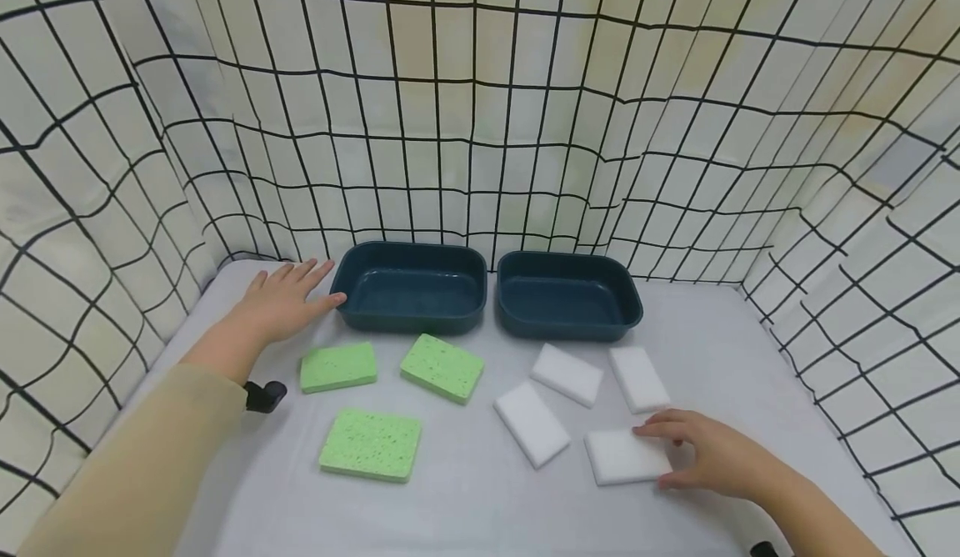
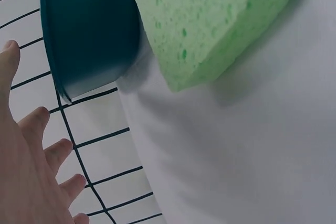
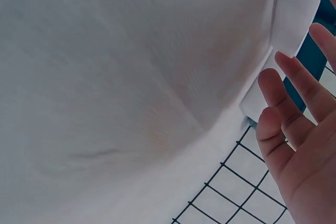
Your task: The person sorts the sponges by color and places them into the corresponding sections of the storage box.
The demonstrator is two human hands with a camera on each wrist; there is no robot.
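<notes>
Tan sleeve (image 1: pixel 142 457): nearest the camera, lower left, leading to the left hand.
Left hand (image 1: pixel 283 303): open, fingers spread, thumb tip at the left tray's rim; whether it touches is unclear.
Green sponges (image 1: pixel 371 446): three lying flat on the desk (image 1: pixel 480 515), probably light and springy.
Left tray (image 1: pixel 411 322): behind the green sponges, likely stiff, smooth plastic; best held by the rim.
Loose white sponges (image 1: pixel 532 425): three, left of and behind the one at the right hand.
Right tray (image 1: pixel 567 329): just beside the left one, behind the white group.
Front-right white sponge (image 1: pixel 626 459): flat on the desk; likely very light, soft, easily dented or torn; a gentle pinch across its long edges should do.
Right hand (image 1: pixel 716 455): open, fingers loosely bent, spanning that sponge's right end; no firm pinch shows.
</notes>
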